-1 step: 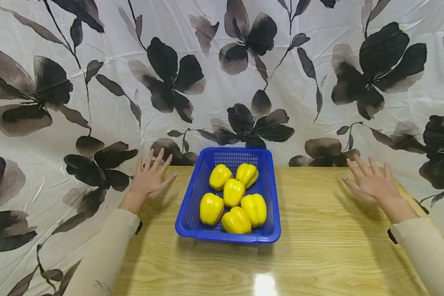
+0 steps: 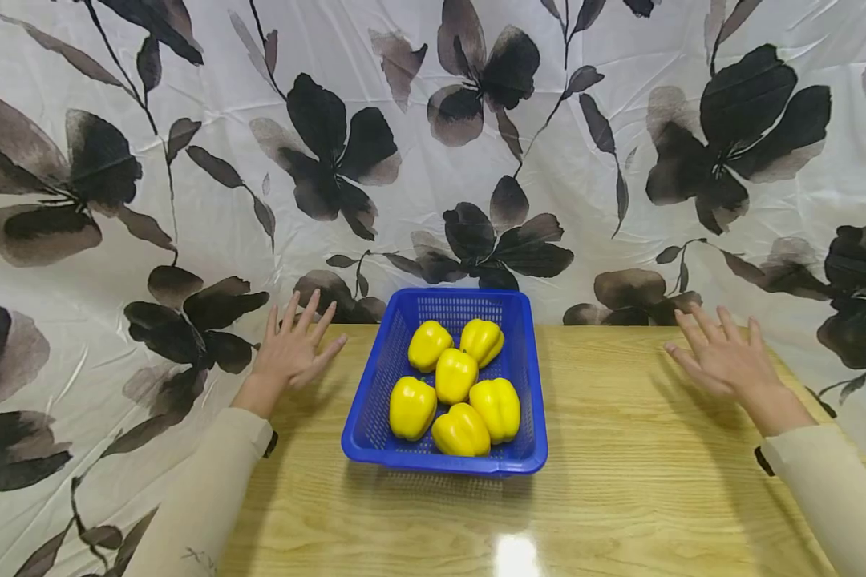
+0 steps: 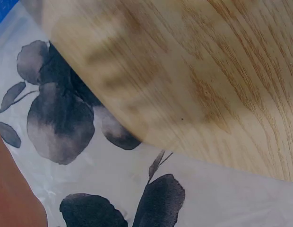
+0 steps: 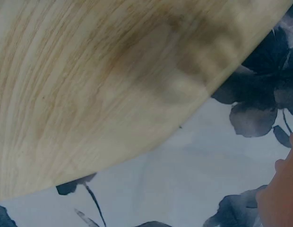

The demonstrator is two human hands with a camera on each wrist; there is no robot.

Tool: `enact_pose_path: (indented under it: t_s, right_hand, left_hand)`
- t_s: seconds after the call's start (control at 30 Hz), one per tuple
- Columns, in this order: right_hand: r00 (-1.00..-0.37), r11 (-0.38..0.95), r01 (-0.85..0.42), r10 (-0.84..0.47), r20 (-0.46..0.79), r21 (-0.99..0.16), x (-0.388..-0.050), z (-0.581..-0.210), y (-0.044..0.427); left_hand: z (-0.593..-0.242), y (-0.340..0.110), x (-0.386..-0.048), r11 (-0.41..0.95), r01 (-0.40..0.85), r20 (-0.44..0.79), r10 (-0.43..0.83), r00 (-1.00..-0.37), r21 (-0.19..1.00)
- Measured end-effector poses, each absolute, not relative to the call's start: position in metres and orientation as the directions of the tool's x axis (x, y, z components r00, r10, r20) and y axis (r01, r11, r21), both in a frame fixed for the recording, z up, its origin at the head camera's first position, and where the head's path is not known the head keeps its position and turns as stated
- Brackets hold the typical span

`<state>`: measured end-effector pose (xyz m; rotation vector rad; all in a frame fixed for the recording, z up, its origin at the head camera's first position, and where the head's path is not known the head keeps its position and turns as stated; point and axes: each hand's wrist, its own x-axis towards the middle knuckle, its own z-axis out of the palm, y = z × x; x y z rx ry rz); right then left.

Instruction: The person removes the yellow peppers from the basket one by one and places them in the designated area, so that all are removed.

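A blue plastic basket [image 2: 443, 460] with perforated walls stands mid-table, and several yellow bell peppers [image 2: 457, 376] lie inside it. To the basket's left my left hand [image 2: 290, 346] is spread, fingers straight and apart, holding nothing. My right hand [image 2: 726, 357] is spread the same way, well off to the basket's right by the table's far right corner, with nothing in it. Both hands appear raised over the tabletop, casting shadows on it. Each wrist view catches only a sliver of its hand at the edge: the left hand [image 3: 14, 189] and the right hand [image 4: 279, 194].
The table [image 2: 606, 481] has a pale wood-grain top, with a bright light reflection near its front. Behind and beside it hangs a white cloth [image 2: 404, 160] printed with dark flowers. A corner of something blue [image 3: 2, 10] shows in the left wrist view.
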<state>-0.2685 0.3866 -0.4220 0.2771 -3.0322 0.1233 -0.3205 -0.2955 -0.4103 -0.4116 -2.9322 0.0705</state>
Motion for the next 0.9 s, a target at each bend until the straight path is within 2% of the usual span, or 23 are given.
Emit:
enact_pose_path:
  t_s: [0.5,0.9]
  right_hand:
    - [-0.974,0.979,-0.19,-0.179,0.136,-0.069,-0.263,-0.41,0.385]
    - [-0.974,0.978,-0.171,-0.15,0.17,-0.118,-0.254,-0.395,0.386]
  left_hand:
    - [-0.41,-0.289,-0.319,0.954,0.286,0.184,0.298,-0.937,-0.086]
    - [-0.404,-0.282,-0.316,0.939,0.33,0.233,0.343,-0.91,-0.093]
